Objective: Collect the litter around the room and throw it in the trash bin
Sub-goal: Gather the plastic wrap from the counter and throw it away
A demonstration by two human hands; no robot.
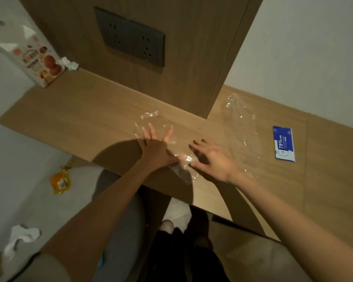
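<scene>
1 blue packet (283, 143) reading "75%" is lying on the desk (69, 119). Clear wrap (150, 116) is lying mid-desk: left hand (155, 147) is pressing it, fingers spread; right hand (212, 159) is touching it, fingers loosely open.

I can read "75%" in white on the blue packet (283, 143) on my desk (69, 110). The words on the carton (39, 60) are too blurry for me to read.
</scene>
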